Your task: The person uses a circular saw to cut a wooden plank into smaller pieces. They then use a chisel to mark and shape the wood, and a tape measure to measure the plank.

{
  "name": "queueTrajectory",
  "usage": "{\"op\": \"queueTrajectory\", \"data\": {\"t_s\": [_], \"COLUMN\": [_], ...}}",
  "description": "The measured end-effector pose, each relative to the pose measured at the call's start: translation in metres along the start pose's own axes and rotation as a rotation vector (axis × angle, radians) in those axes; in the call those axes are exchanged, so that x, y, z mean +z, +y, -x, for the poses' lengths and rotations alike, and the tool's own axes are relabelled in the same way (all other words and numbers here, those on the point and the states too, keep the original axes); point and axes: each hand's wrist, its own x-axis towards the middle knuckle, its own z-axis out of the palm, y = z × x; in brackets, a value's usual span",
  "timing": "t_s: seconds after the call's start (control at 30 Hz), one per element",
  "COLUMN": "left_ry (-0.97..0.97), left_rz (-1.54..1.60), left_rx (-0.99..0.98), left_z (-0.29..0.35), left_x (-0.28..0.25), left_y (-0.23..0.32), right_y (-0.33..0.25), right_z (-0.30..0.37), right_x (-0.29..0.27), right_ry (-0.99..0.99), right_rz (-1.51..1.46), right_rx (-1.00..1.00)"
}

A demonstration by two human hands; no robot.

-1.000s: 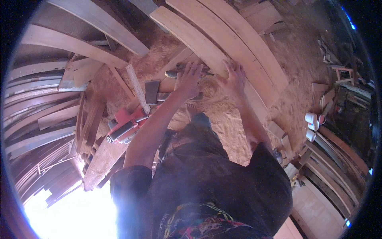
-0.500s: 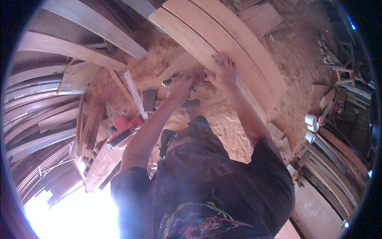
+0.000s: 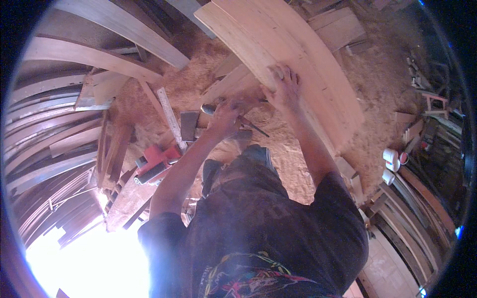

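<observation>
Pale wooden boards (image 3: 318,82) lie side by side in front of me, with only thin seams between them. My right hand (image 3: 285,89) grips the near edge of the closest board, its fingers bent over the top face and the thumb at the edge. Left of it, my left hand (image 3: 226,119) is closed around a dark tool (image 3: 207,109). A rounded end shows on one side of the fist, and a thin dark rod (image 3: 256,127) slants out on the other. The tool's exact kind is hidden by my fingers.
A red power tool (image 3: 158,164) sits on a board at left, near a pale measuring strip (image 3: 171,116). Stacked planks (image 3: 54,126) fill the left side. White containers (image 3: 391,159) and more timber stand at right. Sawdust (image 3: 189,54) covers the floor.
The dark gaps between the boards have narrowed to thin seams. My left hand has turned, and the thin dark rod now shows beside it. My right hand stays on the near board.
</observation>
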Motion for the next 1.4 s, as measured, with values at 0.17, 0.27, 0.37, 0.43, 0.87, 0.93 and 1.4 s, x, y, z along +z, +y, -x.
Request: {"op": "queueTrajectory", "data": {"t_s": [0.17,0.27,0.37,0.43,0.87,0.93,1.4], "left_ry": [-0.017,-0.108,-0.012,0.065,0.131,0.128,0.051], "left_rz": [-0.005,-0.061,-0.035,-0.002,0.127,0.174,0.138], "left_rx": [0.034,-0.032,0.004,0.08,0.232,0.205,0.15], "left_z": [0.001,0.002,0.001,-0.001,-0.001,-0.002,0.007], "left_x": [0.017,0.021,0.008,0.012,0.005,-0.001,0.01], "left_y": [-0.018,-0.018,-0.006,-0.01,-0.039,-0.033,-0.039], "right_y": [-0.013,-0.022,-0.025,-0.024,-0.011,-0.01,0.041], "right_z": [-0.002,-0.003,0.002,0.003,-0.007,-0.006,-0.074], "right_x": [0.004,0.01,0.015,0.015,0.003,0.013,0.018], "right_ry": [-0.058,-0.028,0.003,-0.014,-0.042,0.017,0.148], "right_rz": [0.088,0.084,0.102,0.083,-0.058,-0.011,0.016], "right_rx": [0.04,0.049,0.092,0.112,0.071,0.06,0.046]}}
